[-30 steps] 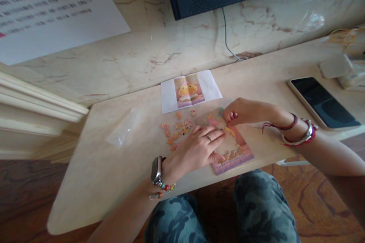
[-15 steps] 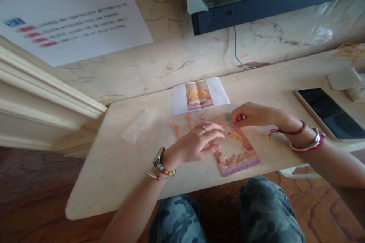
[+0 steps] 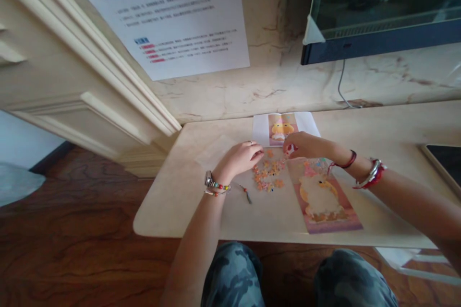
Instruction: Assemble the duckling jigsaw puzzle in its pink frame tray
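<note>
A: Head view: how is each grip set?

B: The right hand point(image 3: 300, 145) has its fingertips pinched together over the loose puzzle pieces point(image 3: 267, 176); whether a piece sits between them cannot be told. The left hand point(image 3: 240, 157) curls loosely just beside the pile, holding nothing visible.

A: And the puzzle board point(image 3: 324, 196)?

B: Flat on the tabletop point(image 3: 173, 201), just right of the pieces, under the right wrist. Best to lift one piece cleanly, checking the reference picture point(image 3: 283, 128). Both forearms reach forward, wrists low.
</note>
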A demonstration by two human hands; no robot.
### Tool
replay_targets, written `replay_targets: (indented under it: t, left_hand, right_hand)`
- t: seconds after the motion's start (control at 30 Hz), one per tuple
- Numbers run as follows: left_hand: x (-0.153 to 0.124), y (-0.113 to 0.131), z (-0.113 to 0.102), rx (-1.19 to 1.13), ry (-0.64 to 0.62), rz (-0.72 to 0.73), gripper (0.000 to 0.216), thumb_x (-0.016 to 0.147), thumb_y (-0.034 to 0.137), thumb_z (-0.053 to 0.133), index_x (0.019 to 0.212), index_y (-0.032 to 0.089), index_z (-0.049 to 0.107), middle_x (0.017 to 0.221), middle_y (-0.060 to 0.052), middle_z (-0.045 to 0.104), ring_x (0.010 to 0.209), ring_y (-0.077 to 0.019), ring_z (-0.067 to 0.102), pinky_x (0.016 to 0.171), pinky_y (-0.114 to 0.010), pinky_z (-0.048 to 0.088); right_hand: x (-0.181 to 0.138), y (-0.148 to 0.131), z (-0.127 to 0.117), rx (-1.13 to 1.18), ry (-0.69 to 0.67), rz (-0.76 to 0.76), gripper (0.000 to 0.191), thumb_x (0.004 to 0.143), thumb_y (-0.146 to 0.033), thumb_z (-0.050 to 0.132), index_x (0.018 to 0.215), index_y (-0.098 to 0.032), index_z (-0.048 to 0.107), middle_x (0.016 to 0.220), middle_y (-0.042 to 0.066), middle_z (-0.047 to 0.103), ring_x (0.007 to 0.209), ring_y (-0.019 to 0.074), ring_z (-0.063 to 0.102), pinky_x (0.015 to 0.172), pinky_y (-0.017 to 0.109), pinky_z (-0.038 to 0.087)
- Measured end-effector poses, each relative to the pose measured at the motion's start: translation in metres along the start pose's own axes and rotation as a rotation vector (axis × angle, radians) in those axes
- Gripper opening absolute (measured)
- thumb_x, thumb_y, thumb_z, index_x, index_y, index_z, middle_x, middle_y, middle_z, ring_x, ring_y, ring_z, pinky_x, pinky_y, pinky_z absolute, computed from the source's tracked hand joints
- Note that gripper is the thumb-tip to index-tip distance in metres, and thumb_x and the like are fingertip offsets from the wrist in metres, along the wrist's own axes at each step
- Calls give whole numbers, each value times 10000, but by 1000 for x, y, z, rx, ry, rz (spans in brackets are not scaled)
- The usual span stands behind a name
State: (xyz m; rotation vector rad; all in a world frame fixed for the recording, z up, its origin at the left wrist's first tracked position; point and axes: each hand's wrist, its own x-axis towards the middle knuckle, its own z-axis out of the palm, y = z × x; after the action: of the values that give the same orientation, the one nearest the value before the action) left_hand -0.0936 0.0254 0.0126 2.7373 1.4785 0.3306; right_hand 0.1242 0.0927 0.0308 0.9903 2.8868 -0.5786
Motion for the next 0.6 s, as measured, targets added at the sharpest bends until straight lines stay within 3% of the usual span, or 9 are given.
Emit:
replay_targets:
  t: [0.37, 0.6]
  left_hand:
    - [0, 0, 0, -39, 3, 3, 196, 863, 236, 410, 832, 171, 593, 765, -21, 594, 634, -107, 526, 609, -233, 401]
    - [1, -3, 2, -13, 11, 0, 186, 854, 189, 408, 842, 175, 593, 826, -27, 609, 686, -118, 556, 647, -238, 429]
  right_hand:
    - [1, 8, 4, 87, -5, -53, 152, 703, -164, 541, 818, -160, 640, 760, 32, 635, 645, 125, 550, 588, 223, 405]
    - [-1, 6, 3, 19, 193, -80, 215, 706, -99, 497, 840, -145, 660, 841, 69, 633, 698, 137, 552, 638, 240, 410]
